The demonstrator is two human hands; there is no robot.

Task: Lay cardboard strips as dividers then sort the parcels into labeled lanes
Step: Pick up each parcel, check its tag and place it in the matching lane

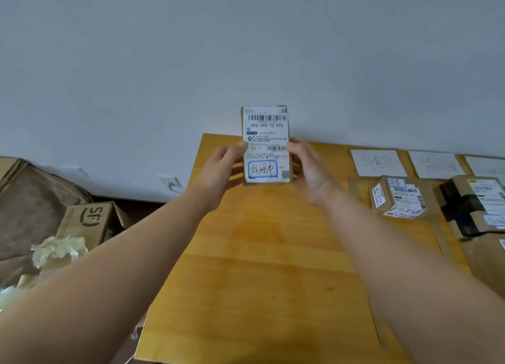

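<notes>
I hold a small cardboard parcel (266, 134) upright above the far part of the wooden table (259, 268). Its white shipping label faces me, with barcodes and a handwritten word in a blue box. My left hand (222, 169) grips its left edge and my right hand (307, 166) grips its right edge. To the right, a cardboard strip (363, 243) runs along the table as a divider. Beyond it lie white paper lane labels (375, 162) (434, 164) at the back. A labelled parcel (397, 197) sits in the first lane, and a parcel with black tape (472, 205) in the second.
On the floor at left stand an open SF cardboard box (91, 221), crumpled pale plastic wrap (58, 250) and a brown bag (32, 199). A grey wall (246, 49) rises right behind the table. Another brown parcel (486, 257) lies at the right edge.
</notes>
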